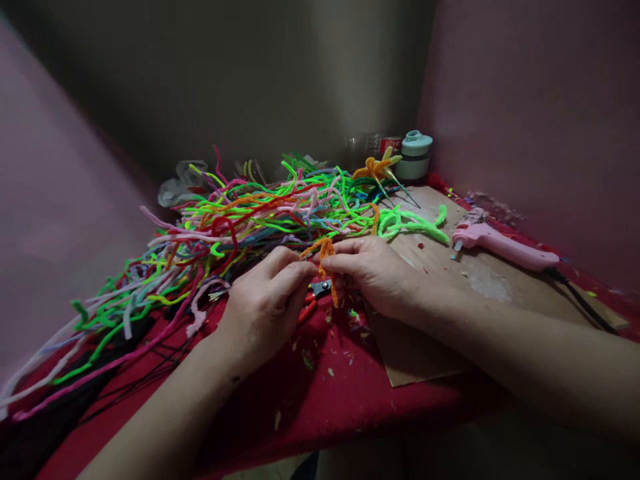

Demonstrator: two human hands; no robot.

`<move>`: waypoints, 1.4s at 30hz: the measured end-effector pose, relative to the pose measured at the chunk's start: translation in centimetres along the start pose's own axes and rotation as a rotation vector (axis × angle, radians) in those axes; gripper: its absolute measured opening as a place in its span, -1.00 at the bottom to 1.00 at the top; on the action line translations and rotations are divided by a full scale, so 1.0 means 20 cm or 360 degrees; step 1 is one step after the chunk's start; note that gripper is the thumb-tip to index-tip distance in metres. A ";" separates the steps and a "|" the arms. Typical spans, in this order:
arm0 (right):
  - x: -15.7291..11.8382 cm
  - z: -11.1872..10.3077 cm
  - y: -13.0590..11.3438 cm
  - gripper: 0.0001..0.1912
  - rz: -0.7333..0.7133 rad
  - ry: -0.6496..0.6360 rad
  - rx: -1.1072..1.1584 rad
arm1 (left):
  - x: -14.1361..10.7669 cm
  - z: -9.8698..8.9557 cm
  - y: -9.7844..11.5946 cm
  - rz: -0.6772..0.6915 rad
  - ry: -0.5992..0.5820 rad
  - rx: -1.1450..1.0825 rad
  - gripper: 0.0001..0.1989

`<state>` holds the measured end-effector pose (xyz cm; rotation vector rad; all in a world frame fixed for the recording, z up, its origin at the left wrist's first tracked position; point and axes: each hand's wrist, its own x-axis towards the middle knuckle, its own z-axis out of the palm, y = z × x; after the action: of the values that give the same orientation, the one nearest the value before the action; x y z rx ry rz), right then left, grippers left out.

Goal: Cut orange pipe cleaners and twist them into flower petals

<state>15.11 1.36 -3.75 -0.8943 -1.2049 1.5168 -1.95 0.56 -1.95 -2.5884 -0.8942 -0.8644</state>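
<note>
An orange fuzzy stem [327,250], bent into loops, is between my two hands above the red cloth. My left hand [273,293] pinches it at its left side with fingers closed. From the right, my right hand [377,273] grips the looped part between thumb and fingers, and one orange end hangs below. Pliers [321,288] with red handles lie under the hands, partly hidden. Behind the hands spreads a big heap of coloured fuzzy stems [260,213].
A pink glue gun [505,247] with a black cord lies on a brown board [430,353] at the right. Bright green stems [410,223], an orange flower shape [373,169] and a pale lidded cup [415,157] stand or lie farther back. Scraps dot the red cloth [300,413].
</note>
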 end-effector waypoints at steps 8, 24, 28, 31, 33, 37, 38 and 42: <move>0.00 0.00 0.02 -0.84 -0.0014 0.0052 -0.0125 | -0.01 0.03 0.01 0.0069 -0.0186 0.0294 -0.80; 0.00 0.00 0.03 -0.95 -0.0051 0.0006 -0.0064 | -0.04 0.06 0.05 0.0088 -0.0180 0.0042 -0.86; 0.01 0.00 0.02 -0.98 0.0004 0.0027 0.0088 | -0.01 0.02 0.04 -0.0557 0.0002 -0.0628 -0.82; 0.01 0.00 0.01 -0.95 0.0035 0.0037 0.0208 | 0.03 -0.02 0.03 -0.1168 0.0059 -0.1362 -0.73; 0.01 0.00 0.01 -0.93 0.0049 0.0015 0.0261 | 0.05 -0.03 0.03 -0.1423 -0.0086 -0.1703 -0.74; 0.01 0.00 0.02 -0.93 0.0029 -0.0025 0.0236 | 0.06 -0.04 0.03 -0.1591 -0.0246 -0.1838 -0.77; 0.01 -0.01 0.02 -0.94 0.0019 -0.0034 0.0213 | 0.06 -0.04 0.04 -0.1575 -0.0233 -0.1795 -0.78; 0.00 -0.01 0.02 -0.92 0.0022 -0.0066 0.0162 | 0.04 -0.02 0.06 -0.1423 -0.0157 -0.1500 -0.83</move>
<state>15.08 1.43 -4.21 -0.8085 -1.1423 1.6003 -0.74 -0.18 -1.21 -2.9004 -2.1812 -1.7175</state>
